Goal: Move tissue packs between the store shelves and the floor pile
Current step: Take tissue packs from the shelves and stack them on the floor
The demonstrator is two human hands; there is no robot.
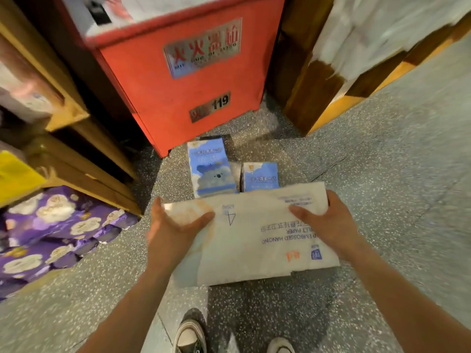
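I see left hand point(175, 226) and right hand point(325, 225) each gripping one end of the white tissue pack point(254, 235), held over the floor point(382, 174). Blue packs point(211, 171) stand just beyond it, near the red cabinet point(178, 85).

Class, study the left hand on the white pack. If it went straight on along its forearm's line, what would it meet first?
Most likely the taller blue pack, which lies just beyond the left hand and the white pack it grips; the red cabinet stands farther on. Depth is unclear.
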